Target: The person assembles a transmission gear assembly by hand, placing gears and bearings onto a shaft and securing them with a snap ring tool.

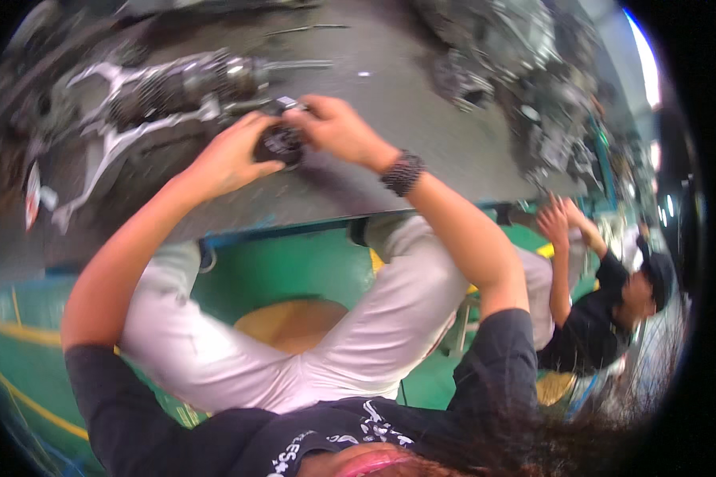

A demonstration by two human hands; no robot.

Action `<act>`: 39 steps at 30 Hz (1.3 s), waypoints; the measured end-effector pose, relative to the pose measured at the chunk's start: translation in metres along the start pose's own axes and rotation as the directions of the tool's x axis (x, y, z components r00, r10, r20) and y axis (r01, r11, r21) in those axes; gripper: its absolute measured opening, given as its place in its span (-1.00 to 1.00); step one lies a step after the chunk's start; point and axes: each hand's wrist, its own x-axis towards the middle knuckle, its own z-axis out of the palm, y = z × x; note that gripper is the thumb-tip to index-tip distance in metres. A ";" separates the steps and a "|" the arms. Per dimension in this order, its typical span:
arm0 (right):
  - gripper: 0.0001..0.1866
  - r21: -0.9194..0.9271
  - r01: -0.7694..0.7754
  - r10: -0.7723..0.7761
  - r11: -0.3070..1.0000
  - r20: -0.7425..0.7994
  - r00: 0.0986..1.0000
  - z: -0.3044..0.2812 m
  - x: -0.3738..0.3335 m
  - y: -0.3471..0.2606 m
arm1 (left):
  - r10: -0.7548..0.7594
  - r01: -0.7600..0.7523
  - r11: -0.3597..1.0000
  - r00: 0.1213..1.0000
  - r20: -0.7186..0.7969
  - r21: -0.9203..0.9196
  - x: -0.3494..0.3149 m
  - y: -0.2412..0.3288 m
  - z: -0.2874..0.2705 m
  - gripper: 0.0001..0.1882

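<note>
My left hand curls round a dark, round, ridged part that looks like a gear, its thumb along the near side. My right hand, with a dark beaded band at the wrist, bends its fingers over the far right side of that part. A small shiny metal piece shows at the right fingertips; its kind is too blurred to tell. Just left of the hands lies a gear shaft assembly with silver forked arms and a rod, on the dark worktable.
Grey metal castings crowd the table's right side. A thin rod lies at the far side. To my right sits another person in a dark shirt and cap, hands at the table edge. A round brown stool top shows below the table.
</note>
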 end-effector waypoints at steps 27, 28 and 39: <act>-0.59 0.264 -0.371 0.330 0.890 0.189 0.925 -0.018 -0.002 0.013 | -0.050 0.034 0.976 0.996 0.069 0.214 0.008 0.019 -0.007 -0.27; -0.59 0.257 -0.379 0.329 0.889 0.217 0.919 -0.019 -0.001 0.013 | -0.071 0.050 0.973 0.994 0.086 0.225 0.008 0.020 -0.006 -0.27; -0.75 -0.113 0.127 -0.125 0.985 0.023 0.992 -0.012 -0.007 -0.001 | -0.047 0.034 0.974 0.997 0.055 0.225 0.014 0.012 -0.002 -0.34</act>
